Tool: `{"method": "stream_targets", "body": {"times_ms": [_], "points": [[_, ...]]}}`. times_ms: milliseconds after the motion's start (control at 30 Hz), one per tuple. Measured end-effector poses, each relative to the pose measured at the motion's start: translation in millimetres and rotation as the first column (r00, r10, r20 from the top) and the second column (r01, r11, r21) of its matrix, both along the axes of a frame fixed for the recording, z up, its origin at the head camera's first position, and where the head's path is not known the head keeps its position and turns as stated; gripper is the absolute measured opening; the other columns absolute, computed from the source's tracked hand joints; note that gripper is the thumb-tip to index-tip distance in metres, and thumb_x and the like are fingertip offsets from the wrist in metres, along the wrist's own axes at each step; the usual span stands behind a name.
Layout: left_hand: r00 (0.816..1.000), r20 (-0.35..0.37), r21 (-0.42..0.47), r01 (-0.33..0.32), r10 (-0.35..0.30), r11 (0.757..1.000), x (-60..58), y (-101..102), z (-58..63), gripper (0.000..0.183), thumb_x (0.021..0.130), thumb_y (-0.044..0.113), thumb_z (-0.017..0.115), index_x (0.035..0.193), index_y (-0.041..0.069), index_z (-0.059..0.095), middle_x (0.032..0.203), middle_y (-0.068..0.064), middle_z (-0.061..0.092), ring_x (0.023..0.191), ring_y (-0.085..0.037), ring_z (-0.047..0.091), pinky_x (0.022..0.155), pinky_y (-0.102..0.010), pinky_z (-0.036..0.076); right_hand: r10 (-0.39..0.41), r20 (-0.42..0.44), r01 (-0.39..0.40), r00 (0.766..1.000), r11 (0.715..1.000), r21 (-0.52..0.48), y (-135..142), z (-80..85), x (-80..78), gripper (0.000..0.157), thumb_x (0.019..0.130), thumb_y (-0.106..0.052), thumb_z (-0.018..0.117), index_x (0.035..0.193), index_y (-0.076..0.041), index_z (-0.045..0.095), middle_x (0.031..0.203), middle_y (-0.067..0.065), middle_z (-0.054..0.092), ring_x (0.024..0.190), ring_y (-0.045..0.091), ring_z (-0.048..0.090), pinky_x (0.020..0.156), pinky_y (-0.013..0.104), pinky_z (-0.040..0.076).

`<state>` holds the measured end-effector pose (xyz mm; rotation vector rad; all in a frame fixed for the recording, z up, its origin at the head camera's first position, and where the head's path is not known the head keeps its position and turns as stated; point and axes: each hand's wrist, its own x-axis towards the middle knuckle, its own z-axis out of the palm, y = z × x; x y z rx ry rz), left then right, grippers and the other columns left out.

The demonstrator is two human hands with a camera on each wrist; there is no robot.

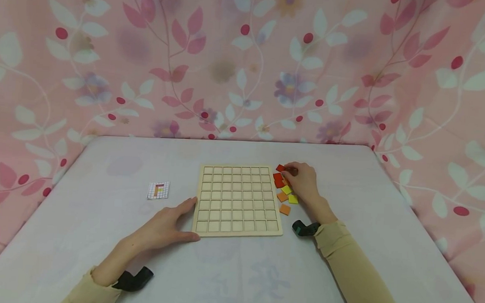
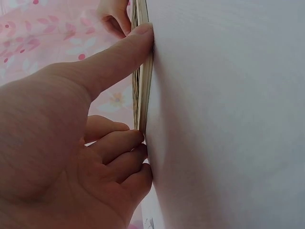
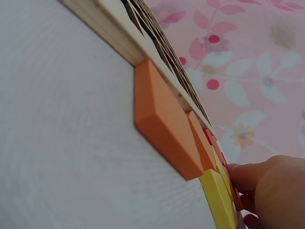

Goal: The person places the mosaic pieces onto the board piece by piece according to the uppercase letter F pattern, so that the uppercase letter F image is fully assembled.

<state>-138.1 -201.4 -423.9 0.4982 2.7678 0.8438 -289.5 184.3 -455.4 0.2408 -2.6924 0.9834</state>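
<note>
A square wooden grid board (image 1: 236, 236) lies flat on the table. My left hand (image 1: 162, 227) is at its left side; the thumb touches the near left corner and the fingertips meet the left edge, also seen in the left wrist view. Over the small tiles along the board's right edge is my right hand (image 1: 305, 181), its fingers bent. Among them are a red tile (image 1: 280, 168), a yellow tile (image 1: 293, 199) and an orange tile (image 1: 284, 209). In the right wrist view, the right thumb (image 3: 240, 174) touches the tile cluster; whether it pinches one is hidden.
A small card (image 1: 158, 190) with a coloured grid pattern lies left of the board. White cloth covers the table (image 1: 236, 279). Behind it hangs a pink floral curtain (image 1: 230, 68). Each wrist wears a black camera mount (image 1: 134, 279).
</note>
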Motion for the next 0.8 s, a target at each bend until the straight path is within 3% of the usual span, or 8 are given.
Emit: {"method": "stream_targets", "body": {"times_ms": [800], "points": [[1.000,-0.025,0.004,-0.004,0.004,1.000,-2.2,-1.2,-1.9,0.104,0.076,0.051,0.084,0.155,0.005,0.035,0.156,-0.016,0.041,0.143,-0.033,0.041,0.112,-0.052,0.040,0.010,-0.019,-0.009,1.000,0.999,0.032,1.6,1.7,0.3,0.024,0.093,-0.018,0.072,0.111,-0.001,0.073,0.108,0.018,0.073,0.103,0.035,0.063,0.096,0.050,0.047]]}}
